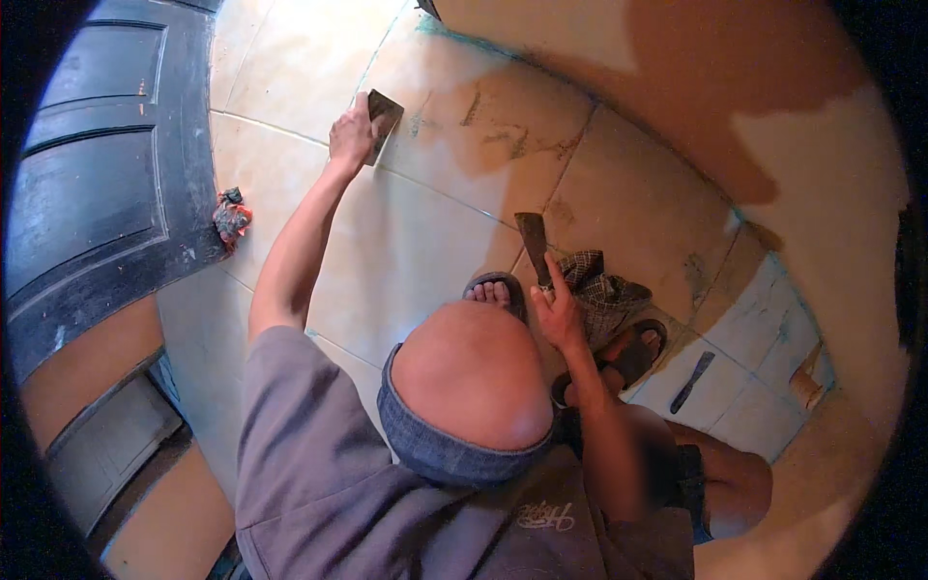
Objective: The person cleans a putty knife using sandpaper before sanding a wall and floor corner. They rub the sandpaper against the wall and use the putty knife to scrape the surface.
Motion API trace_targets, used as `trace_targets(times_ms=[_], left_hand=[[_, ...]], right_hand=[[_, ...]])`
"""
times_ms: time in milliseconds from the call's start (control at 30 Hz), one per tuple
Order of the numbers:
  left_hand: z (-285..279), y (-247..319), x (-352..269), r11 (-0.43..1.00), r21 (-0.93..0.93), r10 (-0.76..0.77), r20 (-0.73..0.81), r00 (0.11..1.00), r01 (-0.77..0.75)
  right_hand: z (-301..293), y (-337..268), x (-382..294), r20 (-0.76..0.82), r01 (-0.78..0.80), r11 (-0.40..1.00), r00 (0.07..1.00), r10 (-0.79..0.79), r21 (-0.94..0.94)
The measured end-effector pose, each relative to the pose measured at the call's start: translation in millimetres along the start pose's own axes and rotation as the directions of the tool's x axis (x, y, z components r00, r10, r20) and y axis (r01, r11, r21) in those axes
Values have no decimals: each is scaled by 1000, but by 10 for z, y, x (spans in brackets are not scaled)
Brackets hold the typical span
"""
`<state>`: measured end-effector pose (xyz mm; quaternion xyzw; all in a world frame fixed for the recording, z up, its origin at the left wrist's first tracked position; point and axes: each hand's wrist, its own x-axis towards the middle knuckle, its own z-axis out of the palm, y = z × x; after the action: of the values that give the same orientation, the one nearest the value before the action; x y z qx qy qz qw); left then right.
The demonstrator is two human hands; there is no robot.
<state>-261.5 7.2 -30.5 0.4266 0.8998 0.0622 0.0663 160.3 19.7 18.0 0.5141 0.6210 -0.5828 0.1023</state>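
Note:
My left hand [353, 136] is stretched out over the tiled floor [435, 225], gripping a dark, flat rectangular spreader [383, 122] against the tiles near a grout line. My right hand [558, 312] is above the floor beside my raised bent knee [471, 370]. It holds a putty knife [533, 243] by the handle, with the dark blade pointing away from me and the index finger extended. Dark smears [507, 138] mark the tile right of the spreader. A checkered cloth [605, 290] lies just right of my right hand, close to my sandaled foot [641, 351].
A dark paneled door [94, 181] stands at the left, with a crumpled red and black plastic bag [232, 217] at its edge. A dark narrow tool [692, 382] and a brown scrap [806, 384] lie at the right. A wall [805, 167] borders the floor there.

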Motion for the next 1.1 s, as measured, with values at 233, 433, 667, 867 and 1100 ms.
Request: trace_targets(times_ms=[233, 433, 667, 867, 1100], left_hand=[[-9, -87, 96, 995, -38, -96, -53, 994, 94], [-23, -169, 284, 938, 27, -341, -91, 936, 345], [40, -78, 792, 978, 80, -184, -111, 977, 193], [56, 151, 946, 997, 69, 25, -20, 999, -24], [57, 146, 961, 996, -1, -92, -19, 996, 92]], right_hand=[[100, 231, 89, -202, 266, 964, 944, -260, -2], [125, 334, 135, -205, 361, 927, 904, -374, -101], [89, 346, 107, -146, 278, 957, 947, -287, -79], [-1, 227, 63, -102, 143, 989, 984, -147, -45], [-84, 9, 40, 74, -114, 993, 991, 116, -30]])
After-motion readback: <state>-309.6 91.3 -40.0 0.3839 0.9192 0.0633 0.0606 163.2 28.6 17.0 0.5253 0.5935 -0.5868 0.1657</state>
